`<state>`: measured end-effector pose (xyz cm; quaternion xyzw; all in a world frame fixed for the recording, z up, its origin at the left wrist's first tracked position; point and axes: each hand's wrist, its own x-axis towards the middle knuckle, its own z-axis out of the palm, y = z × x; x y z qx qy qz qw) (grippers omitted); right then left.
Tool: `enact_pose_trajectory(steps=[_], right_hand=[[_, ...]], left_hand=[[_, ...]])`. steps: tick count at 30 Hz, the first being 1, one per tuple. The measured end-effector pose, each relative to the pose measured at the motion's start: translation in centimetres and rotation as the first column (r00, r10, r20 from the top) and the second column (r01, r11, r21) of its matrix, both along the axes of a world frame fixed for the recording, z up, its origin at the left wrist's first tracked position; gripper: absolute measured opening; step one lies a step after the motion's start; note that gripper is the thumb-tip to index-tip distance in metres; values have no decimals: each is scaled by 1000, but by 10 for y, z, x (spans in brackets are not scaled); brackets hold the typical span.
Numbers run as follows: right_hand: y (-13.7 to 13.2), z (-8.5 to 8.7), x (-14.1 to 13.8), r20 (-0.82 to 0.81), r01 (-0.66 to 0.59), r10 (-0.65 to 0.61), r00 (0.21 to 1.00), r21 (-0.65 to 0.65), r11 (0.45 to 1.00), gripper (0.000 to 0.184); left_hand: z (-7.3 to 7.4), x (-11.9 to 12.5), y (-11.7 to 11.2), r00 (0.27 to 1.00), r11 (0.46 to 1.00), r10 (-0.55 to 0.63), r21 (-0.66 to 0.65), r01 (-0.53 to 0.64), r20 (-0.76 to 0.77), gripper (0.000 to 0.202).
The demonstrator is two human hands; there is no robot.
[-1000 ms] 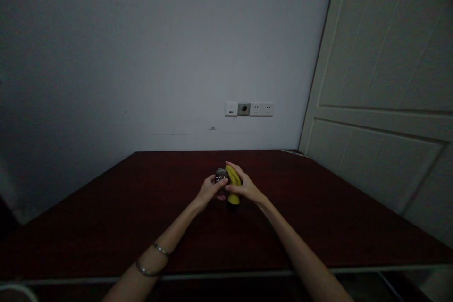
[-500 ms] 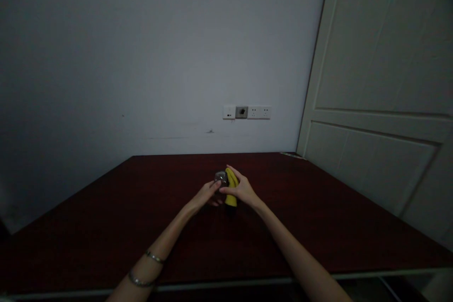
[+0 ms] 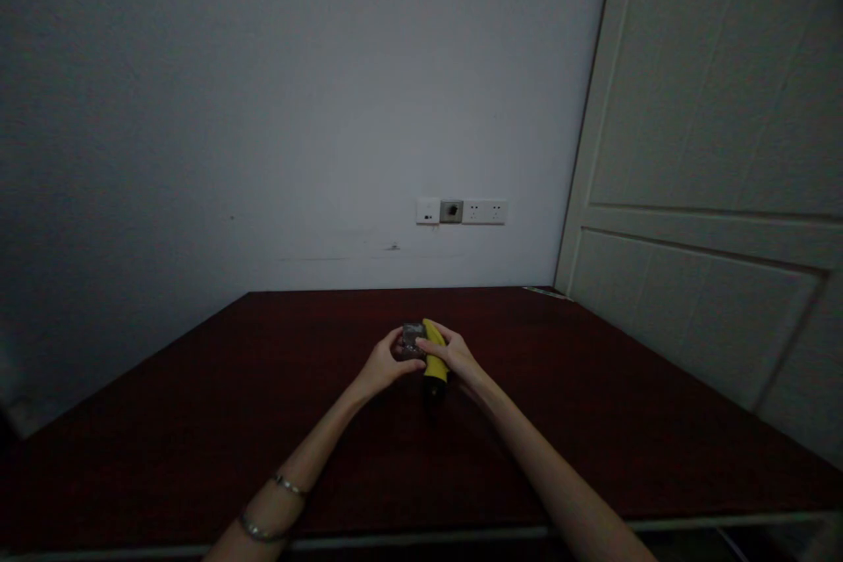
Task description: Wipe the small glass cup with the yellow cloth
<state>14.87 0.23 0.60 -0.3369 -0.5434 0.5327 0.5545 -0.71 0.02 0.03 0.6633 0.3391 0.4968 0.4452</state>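
Note:
My left hand is closed around a small, clear, greyish glossy piece, its thumb reaching along the near side. Right beside it, my right hand grips a yellow object with a black end, which points down towards me. The exact kind of either thing is too small and dark to make out. Both hands meet near the middle of the table, and the two things are side by side, seemingly touching. Some of my fingers are hidden behind them.
The dark red table reaches back to a pale wall. Wall sockets sit low above its far edge. A white panelled door stands along the right side. Two bracelets circle my left forearm.
My left thumb has moved down and towards the yellow object, and the clear piece looks turned. The yellow object has also turned slightly in my right hand, showing more of its black end.

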Motion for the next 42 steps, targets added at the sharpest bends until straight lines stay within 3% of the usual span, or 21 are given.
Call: enact_pose_trajectory(steps=[5, 9, 14, 18, 22, 28, 33, 37, 42], right_hand=[[1, 0, 1, 89, 1, -11, 996, 119, 993, 62], [3, -3, -1, 136, 67, -105, 985, 259, 964, 49], [1, -5, -3, 150, 91, -167, 974, 418, 904, 42], [-2, -4, -1, 151, 88, -191, 970, 513, 854, 35], [1, -5, 0, 132, 94, -182, 974, 496, 864, 35], [7, -10, 0, 114, 126, -194, 974, 440, 889, 36], [-3, -6, 0, 182, 87, -230, 956, 574, 814, 32], [-7, -3, 0, 203, 61, -240, 949, 629, 775, 30], [4, -6, 4, 157, 131, -255, 954, 547, 827, 31]], left_hand=[[0, -1, -2, 995, 996, 75, 63, -71, -69, 69], [-2, 0, 0, 986, 987, 144, 84, -138, -80, 69], [0, 2, 0, 990, 986, 142, 92, -139, -26, 63], [3, 3, -4, 998, 993, 69, 98, -68, -3, 61], [5, 4, -8, 999, 998, -3, 61, 0, 46, 65], [4, 4, -8, 999, 999, -12, 36, 11, 35, 72], [4, 5, -3, 998, 992, 61, 112, -62, 13, 62], [5, 4, -4, 998, 993, 53, 106, -54, 15, 62], [2, 6, -10, 1000, 999, -29, 30, 29, 4, 76]])
